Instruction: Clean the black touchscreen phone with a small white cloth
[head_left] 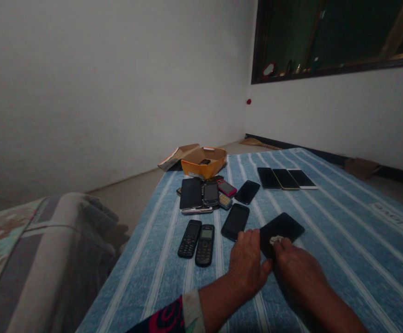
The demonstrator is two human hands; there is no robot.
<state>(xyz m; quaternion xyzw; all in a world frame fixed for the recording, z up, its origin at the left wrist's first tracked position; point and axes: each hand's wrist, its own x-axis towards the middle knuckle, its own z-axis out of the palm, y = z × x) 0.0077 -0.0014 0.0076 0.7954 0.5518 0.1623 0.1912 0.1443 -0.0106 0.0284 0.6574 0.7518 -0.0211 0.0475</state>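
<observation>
A black smartphone [284, 227] lies flat on a blue striped cloth [343, 240]. My left hand [246, 266] rests on its near left corner, fingers curled over the edge. My right hand [296, 266] pinches a small white wad [276, 240] against the screen. Just left of the phone lies another black smartphone [235, 221]. Two dark keypad phones [197, 240] sit side by side further left.
A pile of several phones [204, 194] lies ahead, a lone black one [247, 191] beside it, and three smartphones in a row [286, 178] at the back right. An orange box [204, 162] stands at the far edge. A folded blanket [49, 259] lies on the left.
</observation>
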